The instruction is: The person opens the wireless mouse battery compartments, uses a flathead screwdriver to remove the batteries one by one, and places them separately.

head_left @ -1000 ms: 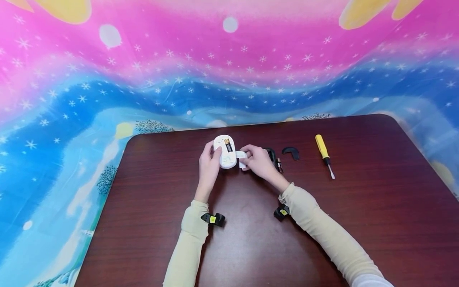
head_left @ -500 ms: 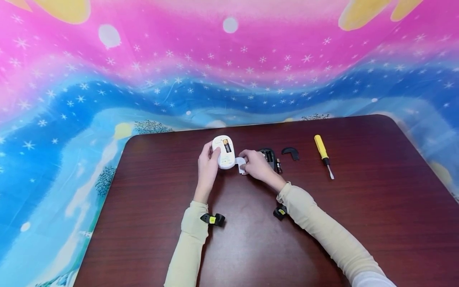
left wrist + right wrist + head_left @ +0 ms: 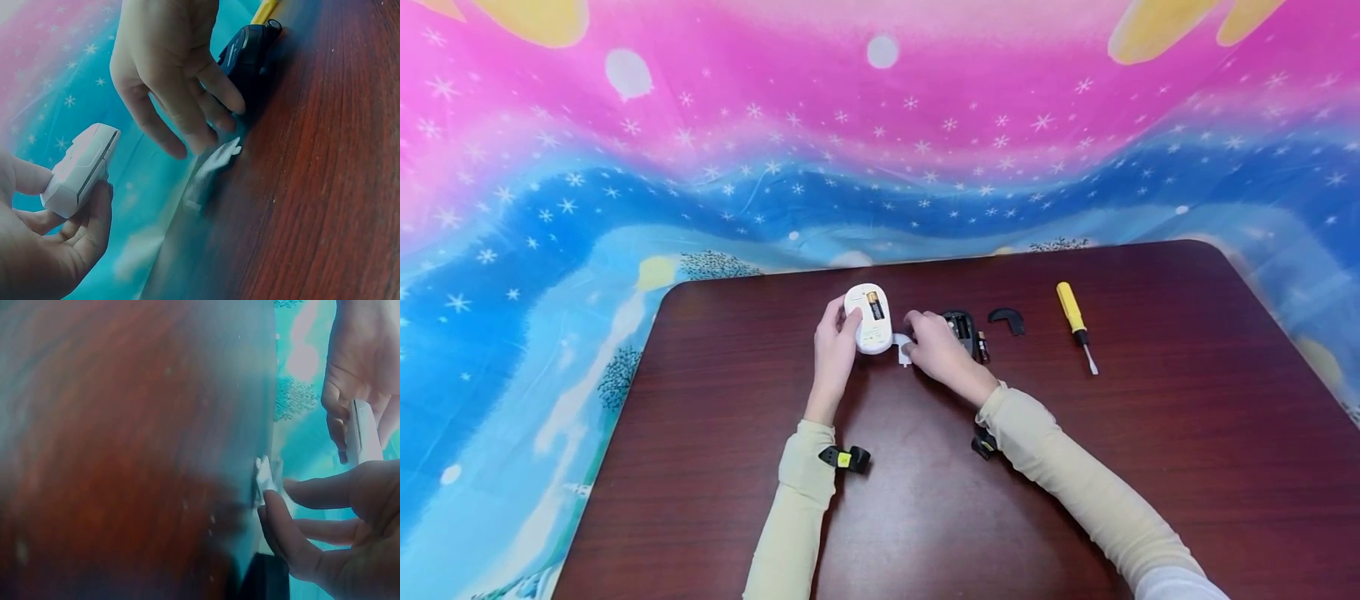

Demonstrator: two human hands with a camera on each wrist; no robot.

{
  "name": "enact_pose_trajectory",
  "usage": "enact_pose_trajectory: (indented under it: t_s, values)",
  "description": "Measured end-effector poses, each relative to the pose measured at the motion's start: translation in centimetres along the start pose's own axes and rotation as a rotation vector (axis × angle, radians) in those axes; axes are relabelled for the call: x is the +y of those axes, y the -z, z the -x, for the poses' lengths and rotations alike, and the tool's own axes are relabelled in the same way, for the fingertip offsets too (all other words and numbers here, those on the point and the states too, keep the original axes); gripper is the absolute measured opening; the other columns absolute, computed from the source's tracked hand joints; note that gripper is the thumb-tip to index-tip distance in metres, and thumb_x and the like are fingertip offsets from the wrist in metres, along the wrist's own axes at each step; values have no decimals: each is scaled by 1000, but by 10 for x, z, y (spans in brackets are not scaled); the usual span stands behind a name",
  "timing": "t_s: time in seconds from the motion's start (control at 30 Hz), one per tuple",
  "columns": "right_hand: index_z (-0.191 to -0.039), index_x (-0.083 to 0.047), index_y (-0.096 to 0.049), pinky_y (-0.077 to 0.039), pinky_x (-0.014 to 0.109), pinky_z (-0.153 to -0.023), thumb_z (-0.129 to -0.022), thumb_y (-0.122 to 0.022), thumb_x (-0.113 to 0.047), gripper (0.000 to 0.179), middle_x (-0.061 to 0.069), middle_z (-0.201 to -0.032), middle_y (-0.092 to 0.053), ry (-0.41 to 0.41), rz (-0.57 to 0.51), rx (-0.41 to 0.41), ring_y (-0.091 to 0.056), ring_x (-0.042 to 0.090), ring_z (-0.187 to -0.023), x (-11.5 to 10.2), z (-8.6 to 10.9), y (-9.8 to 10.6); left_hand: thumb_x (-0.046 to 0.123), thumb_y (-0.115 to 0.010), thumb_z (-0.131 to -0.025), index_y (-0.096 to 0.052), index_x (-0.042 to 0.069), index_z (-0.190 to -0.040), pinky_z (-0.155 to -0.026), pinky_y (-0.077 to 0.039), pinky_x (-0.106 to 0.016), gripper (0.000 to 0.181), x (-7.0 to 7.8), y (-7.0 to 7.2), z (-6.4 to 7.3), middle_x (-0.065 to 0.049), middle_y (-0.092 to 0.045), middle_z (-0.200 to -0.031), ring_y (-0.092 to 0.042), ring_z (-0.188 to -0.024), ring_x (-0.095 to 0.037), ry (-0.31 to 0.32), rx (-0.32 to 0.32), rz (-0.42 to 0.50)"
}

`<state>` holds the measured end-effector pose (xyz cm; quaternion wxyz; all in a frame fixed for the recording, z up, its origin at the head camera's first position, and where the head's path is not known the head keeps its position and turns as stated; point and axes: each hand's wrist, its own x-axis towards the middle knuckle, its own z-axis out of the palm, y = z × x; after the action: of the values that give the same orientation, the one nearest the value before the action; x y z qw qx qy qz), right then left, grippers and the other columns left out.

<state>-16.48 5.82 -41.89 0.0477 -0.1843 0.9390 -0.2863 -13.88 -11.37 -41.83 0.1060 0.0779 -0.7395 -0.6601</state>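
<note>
My left hand (image 3: 835, 346) grips a white computer mouse (image 3: 867, 327), turned underside up. A battery (image 3: 876, 306) sits in its uncovered compartment. The mouse's white battery cover (image 3: 903, 350) lies on the table just right of it. Over that cover hovers my right hand (image 3: 942, 346), and in the right wrist view its thumb and fingers are spread apart around the cover (image 3: 265, 475). From the left wrist view, the fingertips are close above the cover (image 3: 212, 165) without closing on it.
Behind the right hand lies a black mouse (image 3: 967, 323) with an uncovered compartment. A loose battery (image 3: 982, 346) is beside it, then a curved black cover (image 3: 1007, 320). Farther right is a yellow-handled screwdriver (image 3: 1075, 317). A printed cloth (image 3: 880, 183) hangs behind the table.
The right hand has lowered the white cover to the table and its fingers have come off it. The left hand keeps holding the white mouse, nearly unmoved.
</note>
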Motion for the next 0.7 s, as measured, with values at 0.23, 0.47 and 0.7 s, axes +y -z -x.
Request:
enact_pose_trajectory:
  t_s: [0.23,0.47,0.7]
  values:
    - [-120,8,-67,-54,45,-80,-93,-76,-8,32,16,-91,-68,17,-50,125,-65,30,-85,10,5,26,8,-58,-102,-62,-3,-134,-92,-48,-32,34,0,-1,0,-21,-69,-121,-63,-107,-28,-8,-1,11]
    - [-126,10,-64,-54,49,-84,-97,-72,-12,36,22,-100,-70,-76,-69,188,-67,35,-92,43,10,63,8,-58,-102,-62,-3,-134,-94,-48,-34,34,-1,-2,0,-21,-69,-123,-64,-109,-29,-8,-5,13]
    - [-132,12,-59,-52,55,-88,-100,-68,-14,42,30,-112,-68,-184,-36,205,-66,42,-101,84,24,92,10,-58,-103,-62,-2,-135,-100,-47,-40,35,-1,-3,1,-21,-68,-125,-63,-114,-31,1,-8,-2]
